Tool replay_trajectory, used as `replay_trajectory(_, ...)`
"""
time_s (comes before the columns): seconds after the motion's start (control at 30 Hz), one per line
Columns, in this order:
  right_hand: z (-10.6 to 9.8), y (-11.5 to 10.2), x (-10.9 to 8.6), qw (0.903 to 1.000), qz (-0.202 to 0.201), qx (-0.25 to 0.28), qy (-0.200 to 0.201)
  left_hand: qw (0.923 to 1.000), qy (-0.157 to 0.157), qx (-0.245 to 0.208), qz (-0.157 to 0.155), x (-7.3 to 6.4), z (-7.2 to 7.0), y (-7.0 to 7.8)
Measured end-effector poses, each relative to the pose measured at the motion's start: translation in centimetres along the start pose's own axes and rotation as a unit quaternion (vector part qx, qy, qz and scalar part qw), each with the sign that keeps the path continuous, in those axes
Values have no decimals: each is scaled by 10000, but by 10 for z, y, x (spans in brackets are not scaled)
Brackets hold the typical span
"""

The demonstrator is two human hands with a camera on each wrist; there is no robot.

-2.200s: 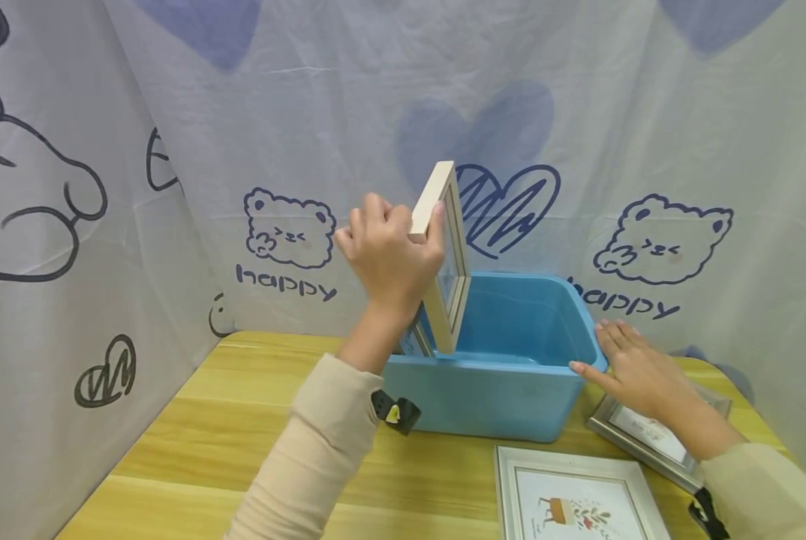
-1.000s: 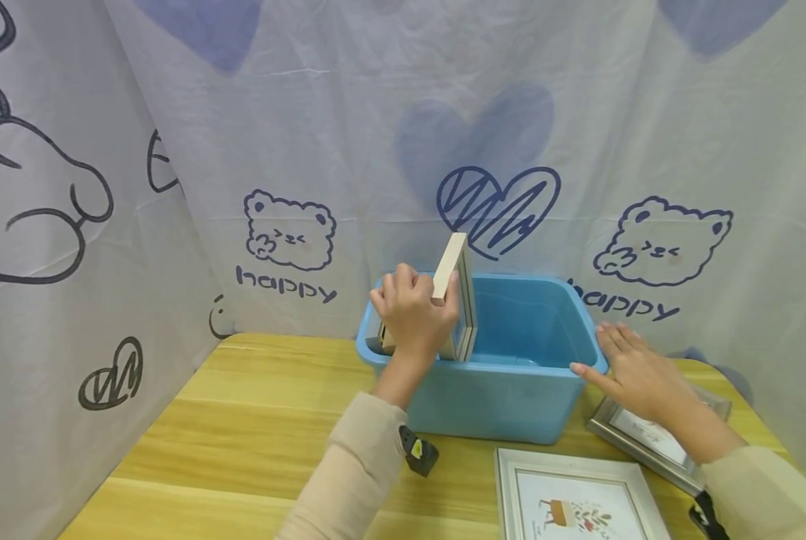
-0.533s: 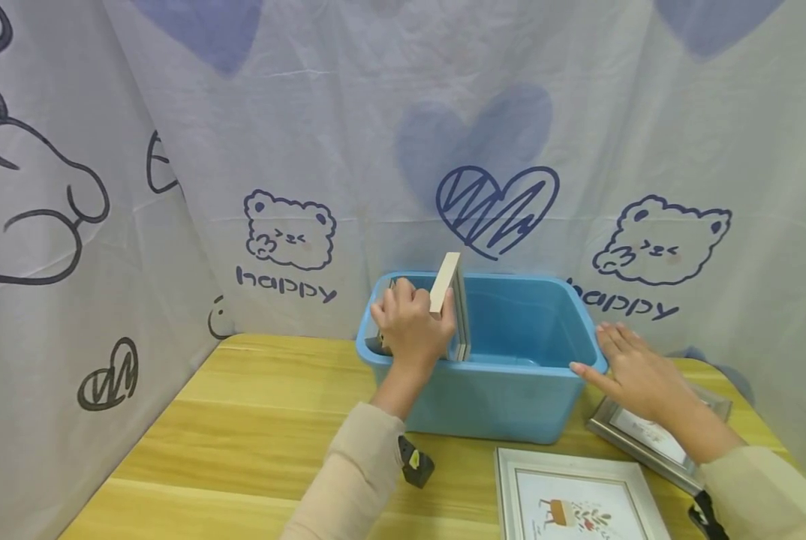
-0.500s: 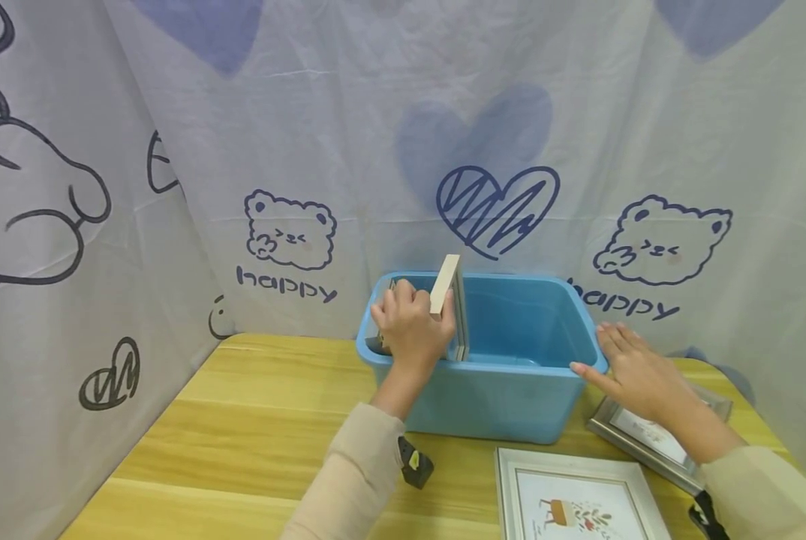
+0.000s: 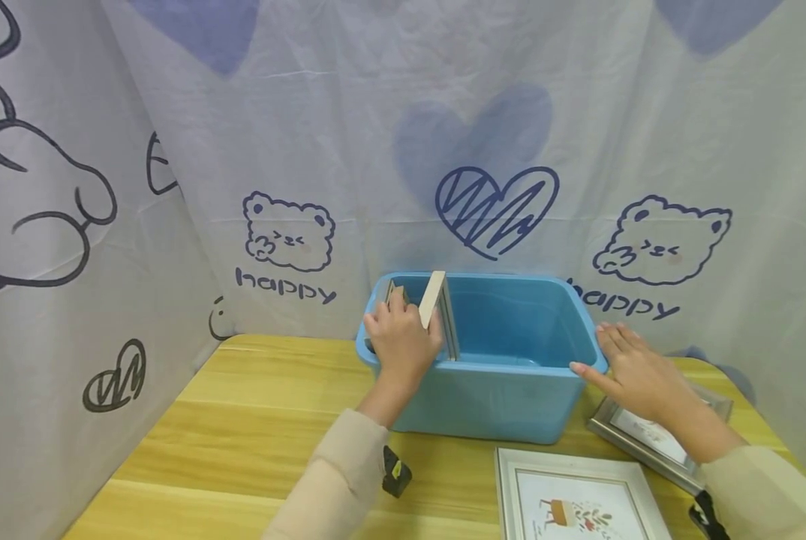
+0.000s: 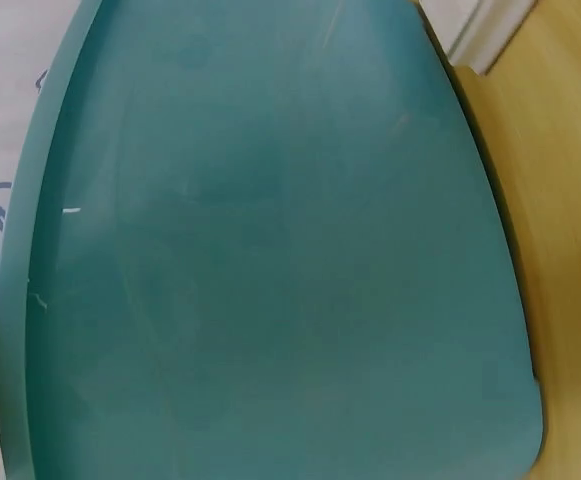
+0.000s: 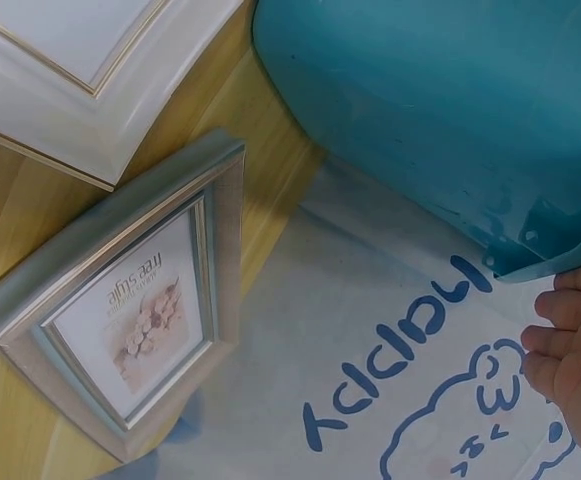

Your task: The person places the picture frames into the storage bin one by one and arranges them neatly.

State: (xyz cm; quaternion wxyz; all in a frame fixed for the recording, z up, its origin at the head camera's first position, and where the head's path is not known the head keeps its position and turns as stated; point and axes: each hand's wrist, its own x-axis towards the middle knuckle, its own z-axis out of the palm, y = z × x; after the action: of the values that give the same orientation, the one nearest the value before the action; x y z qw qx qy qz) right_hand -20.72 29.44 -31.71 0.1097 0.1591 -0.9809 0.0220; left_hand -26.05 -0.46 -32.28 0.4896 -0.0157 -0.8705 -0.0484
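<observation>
My left hand [image 5: 403,337] grips the top edge of a cream picture frame [image 5: 433,297], thumb on its right face. That frame stands on edge inside a blue plastic bin [image 5: 491,405], its lower part hidden by the near wall. More frame edges [image 5: 391,288] show left of it, partly behind the fingers. My right hand [image 5: 646,379] rests on the bin's right rim, fingers extended and thumb spread toward the near corner. In the left wrist view the bin's outer wall [image 6: 280,250] takes up most of the picture. Fingers [image 7: 570,330] touch the rim in the right wrist view.
A white picture frame [image 5: 511,487] with a plant print lies on the wooden table [image 5: 241,435] at front right. Under my right forearm is a silver-grey frame [image 5: 619,431]. A printed curtain [image 5: 376,150] hangs behind the bin.
My left hand has lowered the cream picture frame into the bin, then shifted it leftward, closer to the other frames. My right hand and the bin have stayed in place.
</observation>
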Motion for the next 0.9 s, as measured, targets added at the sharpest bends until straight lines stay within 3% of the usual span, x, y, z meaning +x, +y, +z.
replay_trajectory(0.23,-1,0,-1,10000,19,19,30,9942,-1057,185,40,0,-11,-3)
replay_trajectory(0.4,1,0,-3,10000,28,38,37,9824,-1794,509,52,2,-16,-4)
replay_trajectory(0.5,1,0,-3,10000,37,75,43,9715,-2260,715,29,5,-19,-5)
replay_trajectory(0.63,2,0,-2,9999,24,93,41,9632,-2555,837,42,8,-21,-7)
replay_trajectory(0.77,1,0,-3,9999,28,104,42,9628,-2525,943,204,10,-22,-7)
replay_trajectory(0.83,1,0,-3,9999,21,134,43,9561,-2711,1073,300,12,-23,-7)
replay_trajectory(0.9,2,0,-3,9999,3,163,48,9430,-3042,1277,434,15,-24,-6)
